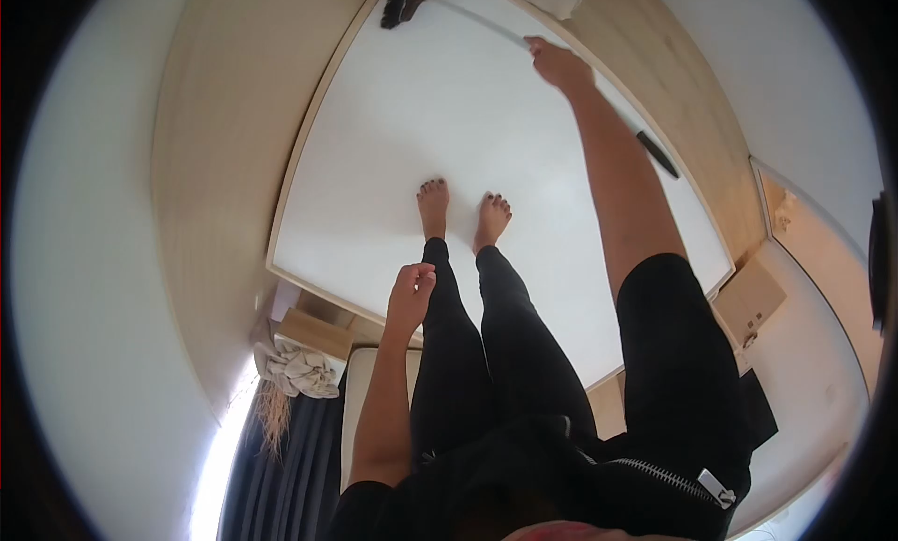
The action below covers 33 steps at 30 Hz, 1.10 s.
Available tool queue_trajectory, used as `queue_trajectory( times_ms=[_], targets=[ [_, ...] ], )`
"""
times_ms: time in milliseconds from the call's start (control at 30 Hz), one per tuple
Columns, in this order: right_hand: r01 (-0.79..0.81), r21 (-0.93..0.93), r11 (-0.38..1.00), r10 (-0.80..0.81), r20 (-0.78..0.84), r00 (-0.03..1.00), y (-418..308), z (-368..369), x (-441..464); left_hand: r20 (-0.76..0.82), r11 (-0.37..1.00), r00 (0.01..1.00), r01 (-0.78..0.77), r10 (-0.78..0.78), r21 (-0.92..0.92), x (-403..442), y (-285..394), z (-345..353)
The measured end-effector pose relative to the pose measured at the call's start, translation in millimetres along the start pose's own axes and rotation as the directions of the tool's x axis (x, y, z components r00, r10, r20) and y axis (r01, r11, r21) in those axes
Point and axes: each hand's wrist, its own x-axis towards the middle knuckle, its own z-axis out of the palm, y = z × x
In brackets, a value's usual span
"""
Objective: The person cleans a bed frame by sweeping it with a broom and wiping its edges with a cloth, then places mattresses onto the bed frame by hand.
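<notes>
My right hand [561, 66] reaches far forward, its fingers wrapped around the pale handle of a broom [482, 21]. The broom's dark bristle head [402, 6] rests at the far left corner of the white floor, and its black handle end [658, 155] shows beyond my right forearm. Part of the handle is hidden behind my hand and arm. In front of my left thigh hangs my left hand [410, 293], its fingers loosely curled with nothing visible in them.
My bare feet [433, 204] stand on the white floor surface [365, 158], edged by a light wooden border [297, 158]. Wooden panels rise around it. A cardboard box [751, 296] is at the right; a bundled beige cloth [297, 368] and dark curtain [295, 457] are at the lower left.
</notes>
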Motion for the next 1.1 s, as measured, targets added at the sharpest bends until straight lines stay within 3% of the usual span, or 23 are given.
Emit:
queue_trajectory(
  times_ms=[100, 167, 200, 300, 367, 467, 567, 700, 833, 933, 1067, 1100],
  targets=[
    [-0.038, 0.037, 0.999, 0.038, 0.0, 0.999, 25, 26, -18, 0.039, 1.0, 0.999, -0.019, 0.019, 0.011, 4, 25, -4],
    [-0.049, 0.122, 0.991, 0.048, 0.014, 0.999, 81, 57, -48, 0.004, 0.993, 0.993, -0.119, 0.119, 0.018, 2, 49, -14],
    [-0.089, 0.104, 0.991, 0.089, 0.002, 0.996, 122, 80, -72, -0.004, 0.995, 0.995, -0.095, 0.095, -0.009, -1, 60, -18],
    [-0.295, 0.118, 0.948, 0.29, 0.054, 0.955, 216, 81, -196, -0.012, 0.981, 0.982, -0.186, 0.187, 0.05, -8, 62, -24],
    [-0.458, 0.035, 0.888, 0.454, 0.082, 0.887, 244, 67, -248, 0.019, 0.984, 0.987, -0.159, 0.158, 0.076, -13, 71, -28],
    [-0.486, -0.066, 0.872, 0.49, 0.064, 0.87, 219, 25, -272, 0.028, 0.989, 0.992, -0.121, 0.119, 0.082, -8, 71, -32],
    [-0.3, -0.027, 0.954, 0.3, 0.012, 0.954, 178, 12, -274, 0.108, 0.986, 0.986, -0.138, 0.128, 0.09, -9, 75, -30],
    [-0.065, 0.101, 0.993, 0.069, -0.035, 0.997, 73, 34, -211, 0.171, 0.964, 0.972, -0.191, 0.159, 0.187, -3, 98, -38],
    [-0.06, 0.152, 0.987, 0.058, 0.014, 0.998, -21, 42, -138, 0.213, 0.92, 0.948, -0.288, 0.236, 0.266, 16, 114, -62],
    [-0.077, 0.211, 0.974, 0.066, 0.06, 0.996, 1, 41, -124, 0.177, 0.909, 0.957, -0.276, 0.229, 0.312, 32, 123, -80],
    [-0.246, 0.195, 0.95, 0.238, 0.065, 0.969, 113, 72, -163, 0.187, 0.906, 0.966, -0.237, 0.181, 0.351, 28, 130, -73],
    [-0.318, 0.218, 0.923, 0.295, 0.132, 0.946, 144, 72, -181, 0.204, 0.9, 0.968, -0.217, 0.148, 0.379, 28, 131, -68]
  ],
)
